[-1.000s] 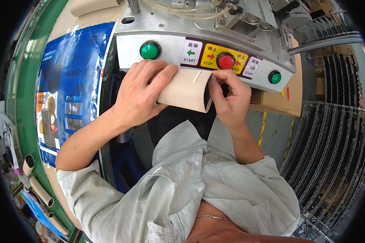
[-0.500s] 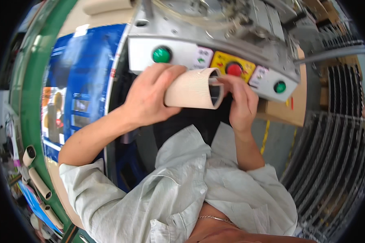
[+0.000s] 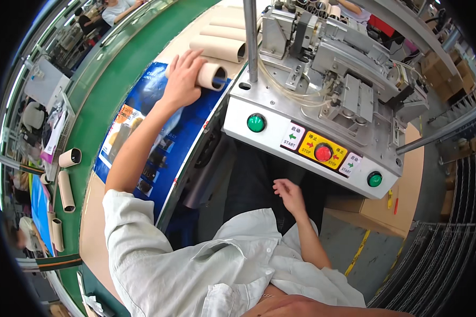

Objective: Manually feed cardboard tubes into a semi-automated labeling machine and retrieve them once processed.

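Beige tube [image 3: 206, 75] is in my left hand [image 3: 184, 79], fingers curled round its left end, at the blue sheet [image 3: 195, 117] near the right edge of the table [image 3: 94, 216]. My right hand [image 3: 291, 196] hangs half open and empty, before the front edge of the machine [image 3: 354, 100]. I judge this piece clear of the machine but not yet released. Similar tubes [image 3: 216, 47] lie beyond the sheet, toward the table's far edge; whether they're finished, I cannot tell.
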### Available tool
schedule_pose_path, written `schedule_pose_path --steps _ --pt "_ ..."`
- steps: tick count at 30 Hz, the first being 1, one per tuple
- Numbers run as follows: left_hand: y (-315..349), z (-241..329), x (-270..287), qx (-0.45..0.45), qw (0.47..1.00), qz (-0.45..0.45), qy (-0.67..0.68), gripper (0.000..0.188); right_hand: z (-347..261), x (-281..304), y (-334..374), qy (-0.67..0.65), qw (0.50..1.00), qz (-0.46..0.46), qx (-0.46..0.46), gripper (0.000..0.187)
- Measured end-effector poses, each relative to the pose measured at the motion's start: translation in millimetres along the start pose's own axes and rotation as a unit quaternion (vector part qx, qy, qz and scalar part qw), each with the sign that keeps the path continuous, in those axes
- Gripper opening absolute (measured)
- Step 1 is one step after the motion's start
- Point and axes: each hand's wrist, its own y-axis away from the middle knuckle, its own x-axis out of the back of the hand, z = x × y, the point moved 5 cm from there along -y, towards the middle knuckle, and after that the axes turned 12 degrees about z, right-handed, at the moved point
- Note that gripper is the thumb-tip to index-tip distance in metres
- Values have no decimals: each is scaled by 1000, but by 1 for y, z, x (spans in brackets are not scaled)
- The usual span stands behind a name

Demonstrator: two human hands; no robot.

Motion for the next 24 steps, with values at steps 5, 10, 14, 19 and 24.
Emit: schedule_pose_path --steps 5,10,14,19,24 --pt "0 -13 -48 -31 999 -33 4 77 106 16 -22 -12 988 -7 -153 31" --pt "-21 -15 -64 -38 999 -25 13 82 132 38 -35 -103 963 20 -249 33" --pt "-26 -17 -75 -47 999 -21 15 84 137 39 -35 -92 961 40 -257 34" --pt "-40 -16 -89 -46 999 -14 12 84 126 41 -37 -84 965 39 -244 34" --pt "-51 -23 -99 -39 999 -18 8 84 131 41 -40 -96 961 38 -258 34"
